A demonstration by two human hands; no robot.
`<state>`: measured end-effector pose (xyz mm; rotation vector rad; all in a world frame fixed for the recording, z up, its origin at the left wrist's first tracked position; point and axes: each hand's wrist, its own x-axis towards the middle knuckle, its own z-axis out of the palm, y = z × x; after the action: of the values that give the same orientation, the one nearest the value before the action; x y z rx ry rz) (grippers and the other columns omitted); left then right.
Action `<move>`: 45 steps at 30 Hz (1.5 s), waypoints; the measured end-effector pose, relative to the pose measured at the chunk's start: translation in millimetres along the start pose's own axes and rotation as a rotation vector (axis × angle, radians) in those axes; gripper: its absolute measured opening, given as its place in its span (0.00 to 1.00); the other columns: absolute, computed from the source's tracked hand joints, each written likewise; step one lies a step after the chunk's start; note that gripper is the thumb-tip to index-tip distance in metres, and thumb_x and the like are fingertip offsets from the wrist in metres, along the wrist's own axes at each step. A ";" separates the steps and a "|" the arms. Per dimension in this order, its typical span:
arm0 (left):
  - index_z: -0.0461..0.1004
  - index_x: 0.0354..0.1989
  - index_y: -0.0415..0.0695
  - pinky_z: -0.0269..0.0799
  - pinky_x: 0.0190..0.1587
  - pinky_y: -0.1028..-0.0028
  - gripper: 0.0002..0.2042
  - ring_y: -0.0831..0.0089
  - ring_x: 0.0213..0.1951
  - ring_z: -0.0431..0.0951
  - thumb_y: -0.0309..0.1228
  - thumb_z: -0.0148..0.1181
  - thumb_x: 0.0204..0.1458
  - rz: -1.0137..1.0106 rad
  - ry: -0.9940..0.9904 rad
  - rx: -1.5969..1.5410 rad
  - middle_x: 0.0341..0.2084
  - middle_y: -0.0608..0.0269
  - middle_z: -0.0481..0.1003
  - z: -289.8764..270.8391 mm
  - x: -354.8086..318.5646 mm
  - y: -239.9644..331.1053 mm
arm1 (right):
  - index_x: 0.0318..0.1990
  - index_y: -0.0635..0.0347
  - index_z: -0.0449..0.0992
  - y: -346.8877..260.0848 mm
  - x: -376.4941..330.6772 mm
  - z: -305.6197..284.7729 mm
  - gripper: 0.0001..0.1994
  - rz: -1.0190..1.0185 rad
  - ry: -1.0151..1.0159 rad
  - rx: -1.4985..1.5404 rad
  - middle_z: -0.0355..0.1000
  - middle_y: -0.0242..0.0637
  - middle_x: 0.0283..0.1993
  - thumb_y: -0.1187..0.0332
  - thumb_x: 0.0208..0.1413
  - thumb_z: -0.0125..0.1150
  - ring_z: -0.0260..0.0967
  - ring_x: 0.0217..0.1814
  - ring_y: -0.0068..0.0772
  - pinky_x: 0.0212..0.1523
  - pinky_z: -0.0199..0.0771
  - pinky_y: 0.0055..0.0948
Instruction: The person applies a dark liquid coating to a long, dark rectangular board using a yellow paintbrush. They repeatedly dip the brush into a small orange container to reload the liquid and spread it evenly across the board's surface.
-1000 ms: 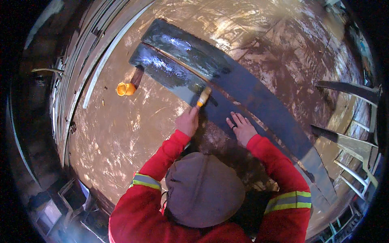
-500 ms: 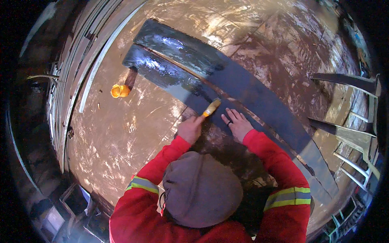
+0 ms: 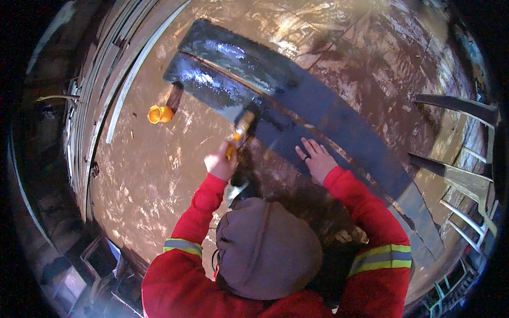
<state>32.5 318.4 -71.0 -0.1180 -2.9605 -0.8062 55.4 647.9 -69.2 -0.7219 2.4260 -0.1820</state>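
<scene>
My left hand [image 3: 221, 163] is closed around a paintbrush [image 3: 243, 127] with a yellow-orange handle. Its bristles are against the near edge of the nearer of two long, dark, curved panels [image 3: 197, 79]. My right hand [image 3: 319, 159] lies flat on that same panel with its fingers spread, a dark ring on one finger. Beyond a narrow gap runs the farther panel [image 3: 339, 119]. Both panels look wet, glossy and darker at their left ends, and duller grey-blue toward the right. A small orange cup [image 3: 160, 114] stands left of the panels, its contents not visible.
Long metal strips [image 3: 119, 58] lie stacked along the left. At the right, dark and pale frame pieces [image 3: 456, 169] jut toward the panels. A paint-smeared brown surface [image 3: 148, 175] lies under everything. Boxes and frames [image 3: 101, 259] sit at the lower left.
My left hand and the paintbrush have moved left, from the panel's middle to its near edge. Dark strokes on the nearer panel have spread. My right hand stays nearly in place.
</scene>
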 end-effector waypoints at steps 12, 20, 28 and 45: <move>0.73 0.38 0.54 0.71 0.21 0.58 0.05 0.54 0.20 0.76 0.32 0.59 0.53 -0.008 -0.053 0.156 0.16 0.54 0.73 7.4 7.0 -17.9 | 0.71 0.51 0.48 -9.8 2.1 -31.9 0.45 0.015 -0.111 0.021 0.36 0.44 0.75 0.69 0.43 0.64 0.36 0.76 0.48 0.69 0.49 0.50; 0.76 0.40 0.56 0.69 0.18 0.58 0.09 0.54 0.15 0.74 0.32 0.60 0.49 0.125 0.094 0.208 0.15 0.55 0.72 19.3 -9.2 4.1 | 0.71 0.52 0.46 -5.2 0.0 -22.9 0.50 0.025 -0.109 0.017 0.36 0.45 0.75 0.68 0.37 0.69 0.37 0.76 0.49 0.70 0.48 0.51; 0.73 0.42 0.57 0.70 0.18 0.60 0.14 0.56 0.17 0.75 0.32 0.62 0.45 0.144 -0.018 0.150 0.20 0.57 0.75 -2.8 -14.3 -24.8 | 0.71 0.52 0.48 -7.0 -0.6 -28.3 0.41 0.012 -0.089 0.052 0.37 0.47 0.75 0.71 0.48 0.58 0.37 0.76 0.51 0.70 0.47 0.50; 0.71 0.38 0.54 0.72 0.23 0.57 0.06 0.51 0.21 0.77 0.35 0.58 0.53 -0.176 0.122 0.238 0.19 0.55 0.76 -15.2 13.1 -42.7 | 0.68 0.60 0.55 1.8 1.8 -13.8 0.46 -0.088 0.039 0.000 0.44 0.55 0.71 0.71 0.33 0.65 0.42 0.73 0.55 0.70 0.49 0.41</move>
<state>16.2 274.6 -78.2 0.2004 -2.9503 -0.4505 45.4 648.0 -59.4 -0.8330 2.4324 -0.2332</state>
